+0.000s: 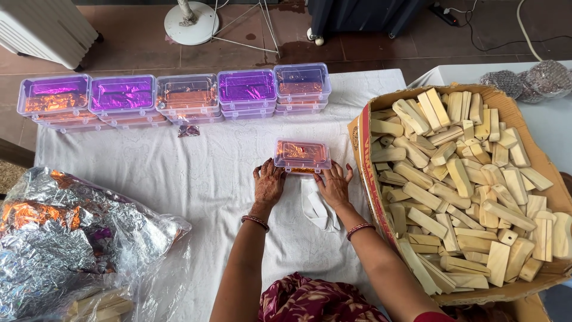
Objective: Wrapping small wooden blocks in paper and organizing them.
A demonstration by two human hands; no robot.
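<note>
A white cloth (196,179) covered the table, and everything sat on it. At three o'clock a big cardboard box (539,161) was full of pale wood blocks (465,179). At eight o'clock lay a heap of shiny foil (65,232) in a clear bag, silver with orange and purple bits. At eleven to twelve o'clock stood a row of stacked tubs (179,98), clear with lids on, purple and orange foil showing inside. One small scrap (189,130) of foil lay just in front of that row. In the middle sat one small tub (302,156) with orange foil inside and its lid on top. The left hand (268,183) lay at its seven o'clock side, fingers spread and flat, touching the tub's near edge. The right hand (334,185) lay at its five o'clock side the same way, fingertips on the near edge. Neither hand was closed around anything; both pressed lightly. It looked like the lid was being pushed shut on a packed tub. The next move likely called for an even push on both near corners, so the lid sat flat. A folded white bit (316,206) lay between the wrists.
</note>
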